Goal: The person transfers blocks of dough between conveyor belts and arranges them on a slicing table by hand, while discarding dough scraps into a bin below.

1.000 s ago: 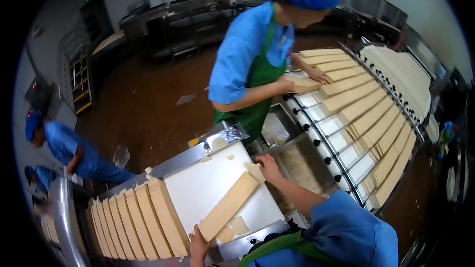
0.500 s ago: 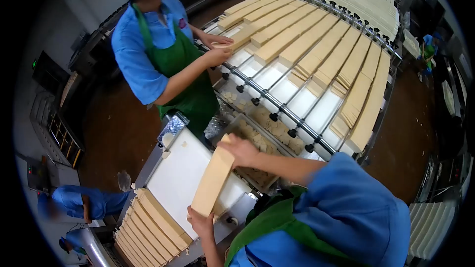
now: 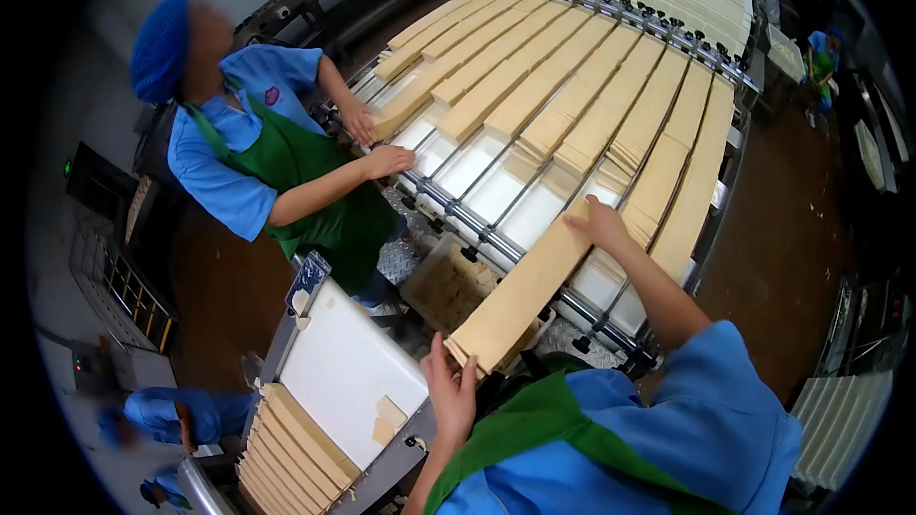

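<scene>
Brown workroom floor (image 3: 782,248): around the metal guide rack (image 3: 496,240), beyond the person's hands.
Left hand (image 3: 452,401): holding the near end of a long dough-coloured strip stack (image 3: 523,298), thumb and fingers closed round it.
Right hand (image 3: 603,226): holding the far end, over the rack's front edge.
Held strip stack: between the hands, its long axis running forward and right from the left hand, across the front rail and roughly in line with the lanes; the right hand is nearer the racked strips (image 3: 572,95).
White board (image 3: 353,362): left of the left hand, with small scraps (image 3: 386,415) near its closer edge.
Co-worker (image 3: 277,157): forward-left, both hands at the rack.
Count: one held stack, two hands on it, one co-worker beside the rack; the racked strips overlap too closely for a sure number.
</scene>
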Demonstrator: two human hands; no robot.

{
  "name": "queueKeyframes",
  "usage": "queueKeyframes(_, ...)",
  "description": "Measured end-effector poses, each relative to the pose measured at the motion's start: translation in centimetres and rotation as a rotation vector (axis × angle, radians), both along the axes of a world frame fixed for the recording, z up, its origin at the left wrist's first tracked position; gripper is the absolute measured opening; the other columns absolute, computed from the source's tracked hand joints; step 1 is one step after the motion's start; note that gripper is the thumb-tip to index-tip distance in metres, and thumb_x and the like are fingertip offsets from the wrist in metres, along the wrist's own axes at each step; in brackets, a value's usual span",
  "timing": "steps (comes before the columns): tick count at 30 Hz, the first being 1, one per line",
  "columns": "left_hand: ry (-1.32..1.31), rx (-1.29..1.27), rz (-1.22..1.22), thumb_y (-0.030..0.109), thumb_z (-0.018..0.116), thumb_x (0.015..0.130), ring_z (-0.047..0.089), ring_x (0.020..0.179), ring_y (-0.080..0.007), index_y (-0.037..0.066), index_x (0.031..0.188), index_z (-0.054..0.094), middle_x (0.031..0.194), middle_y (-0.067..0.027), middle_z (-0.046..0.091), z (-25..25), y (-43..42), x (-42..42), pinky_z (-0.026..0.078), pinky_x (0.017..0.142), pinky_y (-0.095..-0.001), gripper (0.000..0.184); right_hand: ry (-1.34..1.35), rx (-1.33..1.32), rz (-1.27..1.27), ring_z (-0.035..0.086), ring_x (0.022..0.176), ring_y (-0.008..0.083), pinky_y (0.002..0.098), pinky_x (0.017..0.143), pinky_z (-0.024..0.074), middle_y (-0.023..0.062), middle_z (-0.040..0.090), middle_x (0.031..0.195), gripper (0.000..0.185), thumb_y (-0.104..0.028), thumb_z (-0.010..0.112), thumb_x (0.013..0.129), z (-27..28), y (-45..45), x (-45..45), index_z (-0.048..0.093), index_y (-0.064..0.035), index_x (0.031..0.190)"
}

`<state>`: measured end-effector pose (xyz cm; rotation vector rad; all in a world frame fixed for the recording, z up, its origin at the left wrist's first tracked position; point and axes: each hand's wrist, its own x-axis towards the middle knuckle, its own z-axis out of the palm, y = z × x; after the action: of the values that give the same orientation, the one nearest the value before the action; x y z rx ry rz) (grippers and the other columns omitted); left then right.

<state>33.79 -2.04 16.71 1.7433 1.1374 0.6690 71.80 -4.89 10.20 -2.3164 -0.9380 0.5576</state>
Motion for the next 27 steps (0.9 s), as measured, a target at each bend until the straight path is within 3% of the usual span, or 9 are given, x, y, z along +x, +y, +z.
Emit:
queueKeyframes(2, 0.01, 0.003, -0.069, 0.012, 0.059, 0.089, 0.054, 0.087, -0.0199, 0.005, 0.137, 0.038, 0.11, -0.0126, 0.039, -0.4, 0.1, 1.7, 0.051, 0.073, -0.0294, 0.053, -0.024, -0.31, 0.006, 0.052, 0.113, 0.0406, 0.044, 0.09, 0.046, 0.027, 0.06, 0.109, 0.081, -0.057, 0.06, 0.08, 0.2, 1.8, 2.0, 0.043, 0.0081, 0.126)
queueKeyframes(6, 0.006, -0.029, -0.081, 0.011, 0.058, 0.089, 0.054, 0.09, -0.0202, 0.004, 0.136, 0.039, 0.111, -0.0135, 0.039, -0.6, 0.5, 4.3, 0.051, 0.074, -0.0292, 0.051, -0.092, -0.311, -0.014, 0.05, 0.115, 0.0421, 0.0431, 0.094, 0.0436, 0.0307, 0.055, 0.115, 0.081, -0.061, 0.053, 0.083, -2.5, 2.4, 4.8, 0.048, 0.0096, 0.121)
queueKeyframes(9, 0.037, 0.014, -0.096, 0.011, 0.057, 0.09, 0.054, 0.091, -0.0211, 0.004, 0.136, 0.039, 0.113, -0.0143, 0.039, -1.6, 0.4, 5.4, 0.051, 0.074, -0.0292, 0.05, -0.348, -0.154, -0.017, 0.047, 0.118, 0.0395, 0.0423, 0.098, 0.0396, 0.0328, 0.048, 0.124, 0.073, -0.056, 0.054, 0.085, -5.2, 1.8, 6.4, 0.05, 0.0095, 0.117)
queueKeyframes(11, 0.048, 0.009, -0.106, 0.011, 0.057, 0.09, 0.055, 0.091, -0.0212, 0.004, 0.136, 0.038, 0.114, -0.0147, 0.039, -1.5, 0.1, 6.7, 0.051, 0.074, -0.0297, 0.05, -0.525, -0.033, -0.054, 0.036, 0.128, 0.0367, 0.04, 0.104, 0.0336, 0.0344, 0.035, 0.135, 0.062, -0.047, 0.052, 0.09, -4.8, 1.0, 7.0, 0.05, 0.0074, 0.118)
queueKeyframes(15, 0.075, 0.029, -0.16, 0.012, 0.056, 0.09, 0.055, 0.095, -0.0236, 0.005, 0.138, 0.036, 0.115, -0.0168, 0.04, -2.2, 0.7, 8.5, 0.052, 0.077, -0.0314, 0.052, -0.081, -0.193, -0.04, 0.022, 0.137, 0.0362, 0.0403, 0.11, 0.0267, 0.0298, 0.022, 0.145, 0.054, -0.042, 0.051, 0.091, -1.6, 0.6, 8.2, 0.051, 0.0041, 0.119)
queueKeyframes(18, 0.126, 0.071, -0.193, 0.011, 0.057, 0.088, 0.054, 0.096, -0.0282, 0.005, 0.139, 0.035, 0.118, -0.0192, 0.039, -2.9, 0.9, 11.2, 0.051, 0.081, -0.0332, 0.055, -0.314, -0.103, -0.096, 0.019, 0.139, 0.0354, 0.0434, 0.112, 0.0204, 0.0216, 0.023, 0.148, 0.055, -0.042, 0.05, 0.092, -0.6, -0.3, 8.8, 0.048, 0.0022, 0.125)
queueKeyframes(20, 0.136, 0.05, -0.224, 0.009, 0.056, 0.087, 0.053, 0.098, -0.0313, 0.005, 0.141, 0.029, 0.119, -0.0212, 0.038, -2.6, 0.6, 13.8, 0.049, 0.084, -0.0351, 0.061, -0.694, -0.133, -0.267, 0.022, 0.137, 0.0346, 0.0501, 0.111, 0.0166, 0.0149, 0.027, 0.148, 0.063, -0.043, 0.05, 0.091, -2.2, -0.9, 10.0, 0.04, 0.0018, 0.134)
queueKeyframes(24, 0.211, 0.08, -0.242, 0.005, 0.053, 0.085, 0.049, 0.104, -0.0353, 0.004, 0.144, 0.021, 0.117, -0.0236, 0.037, -3.5, 0.5, 14.8, 0.046, 0.087, -0.0381, 0.067, -0.533, -0.26, -0.184, 0.02, 0.138, 0.0361, 0.0539, 0.111, 0.0131, 0.0194, 0.024, 0.149, 0.073, -0.048, 0.046, 0.092, -0.5, -0.4, 9.9, 0.03, 0.0046, 0.14)
queueKeyframes(27, 0.205, 0.162, -0.227, 0.003, 0.053, 0.083, 0.049, 0.103, -0.0368, 0.004, 0.145, 0.019, 0.116, -0.0239, 0.04, -3.9, 0.6, 14.1, 0.043, 0.09, -0.0394, 0.07, -0.463, -0.122, 0.142, 0.018, 0.138, 0.041, 0.0527, 0.113, 0.0095, 0.0288, 0.018, 0.147, 0.086, -0.055, 0.047, 0.088, -0.7, 0.0, 2.2, 0.028, 0.0124, 0.137)
